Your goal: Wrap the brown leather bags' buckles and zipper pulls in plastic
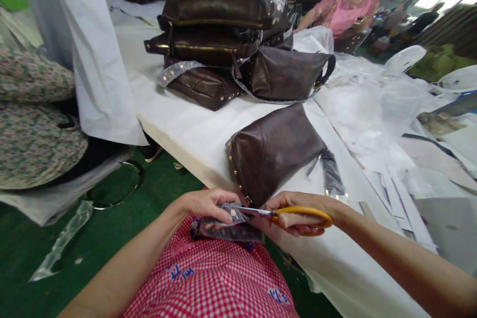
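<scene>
In the head view my right hand is closed around the yellow-handled scissors. Their blades point left and reach the plastic-wrapped studded strap. That strap is pinched in my left hand, in front of the red checked apron. Just beyond both hands, a dark brown leather bag with studs along its edge lies on the white table. A short plastic-covered piece sticks out at the bag's right end. Whether the blades are cutting into the wrap cannot be made out.
Several brown bags are piled at the back of the table. Clear plastic bags and sheets cover the right side. A person in pink is at the far side; another in floral cloth sits at left.
</scene>
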The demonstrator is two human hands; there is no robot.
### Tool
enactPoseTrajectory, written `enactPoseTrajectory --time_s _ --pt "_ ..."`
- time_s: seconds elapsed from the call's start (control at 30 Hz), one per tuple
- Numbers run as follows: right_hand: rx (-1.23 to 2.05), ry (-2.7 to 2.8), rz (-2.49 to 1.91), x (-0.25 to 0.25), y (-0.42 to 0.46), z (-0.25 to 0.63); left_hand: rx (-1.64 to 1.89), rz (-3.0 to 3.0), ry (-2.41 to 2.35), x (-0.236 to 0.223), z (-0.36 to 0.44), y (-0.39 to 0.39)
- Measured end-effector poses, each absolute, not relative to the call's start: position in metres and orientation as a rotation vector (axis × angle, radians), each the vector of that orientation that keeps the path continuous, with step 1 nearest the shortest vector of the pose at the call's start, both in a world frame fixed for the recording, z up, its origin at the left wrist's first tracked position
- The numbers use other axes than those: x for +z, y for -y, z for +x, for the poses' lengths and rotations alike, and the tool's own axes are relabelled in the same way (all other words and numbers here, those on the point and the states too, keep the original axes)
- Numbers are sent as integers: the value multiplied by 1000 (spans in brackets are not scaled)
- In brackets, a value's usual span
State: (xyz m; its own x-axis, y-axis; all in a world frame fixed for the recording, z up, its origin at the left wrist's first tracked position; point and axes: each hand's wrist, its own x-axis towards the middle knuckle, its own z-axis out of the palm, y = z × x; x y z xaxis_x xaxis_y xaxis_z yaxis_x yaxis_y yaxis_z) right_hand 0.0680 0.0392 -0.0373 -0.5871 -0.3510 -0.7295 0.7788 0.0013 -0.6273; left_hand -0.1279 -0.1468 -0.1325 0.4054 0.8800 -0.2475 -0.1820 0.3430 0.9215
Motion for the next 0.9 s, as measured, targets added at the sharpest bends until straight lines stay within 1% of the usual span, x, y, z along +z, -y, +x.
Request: enactPoseTrajectory --time_s 0.2,0.33,0.4,0.57,0.63,0.7,0.73,0.83,0.9 --pt "-1688 -1562 445 -41 -29 70 816 950 -890 -133 -128 147" --pt "-1674 -1519 502 -42 -28 70 824 962 -888 -128 -128 145" --pt "-1564 -1565 520 -37 -29 68 806 1002 -914 -125 -127 143" --pt "-1077 -2060 328 -11 -25 53 763 1086 -939 -120 -125 142" --pt "-984 -2023 364 -1 -22 50 779 1080 -920 -119 -124 142" --pt "-1050 -1924 403 4 -21 53 801 1095 -922 -119 -125 143" --pt "-1163 -1902 413 4 -21 57 810 1108 -926 -120 -124 144" --pt "-1701 -1885 449 2 -23 80 813 1131 -964 -124 -123 144" --pt "-1944 -1868 520 -1 -26 99 818 1123 -1021 -126 -122 144"
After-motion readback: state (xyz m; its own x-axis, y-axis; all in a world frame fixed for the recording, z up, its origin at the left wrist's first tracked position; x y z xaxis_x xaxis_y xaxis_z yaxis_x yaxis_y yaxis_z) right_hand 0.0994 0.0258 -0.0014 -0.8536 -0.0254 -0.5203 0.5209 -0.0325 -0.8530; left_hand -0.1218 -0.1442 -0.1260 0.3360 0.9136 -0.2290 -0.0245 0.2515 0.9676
